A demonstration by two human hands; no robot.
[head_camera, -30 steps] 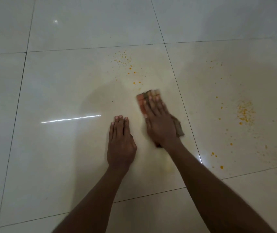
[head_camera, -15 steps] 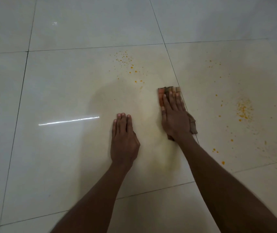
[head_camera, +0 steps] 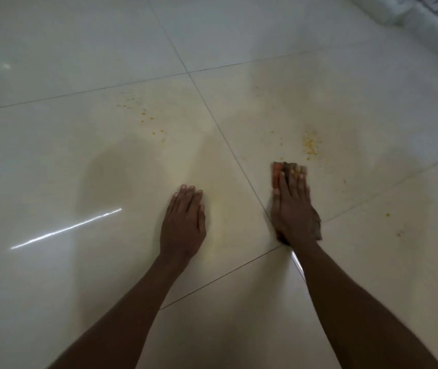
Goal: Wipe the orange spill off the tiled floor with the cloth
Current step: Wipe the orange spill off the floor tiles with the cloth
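My right hand (head_camera: 292,209) presses flat on a folded orange-and-brown cloth (head_camera: 279,170) lying on the pale tiled floor (head_camera: 53,155), just right of a grout line. The cloth's front edge and a back corner stick out from under the hand. An orange spill patch (head_camera: 310,145) sits just beyond the cloth, to its right. More orange specks (head_camera: 146,119) dot the tile further left. My left hand (head_camera: 183,219) rests flat on the floor, fingers together, holding nothing. A faint yellow smear (head_camera: 220,209) lies between my hands.
A white ledge or wall base (head_camera: 425,20) runs along the top right corner. A lone orange speck (head_camera: 387,215) lies on the tile to the right. Light streaks reflect off the glossy floor at the left.
My right hand slid the cloth to the right across the grout line onto the neighbouring tile, near the right spill patch. The camera view swung right. My left hand stayed flat on the floor.
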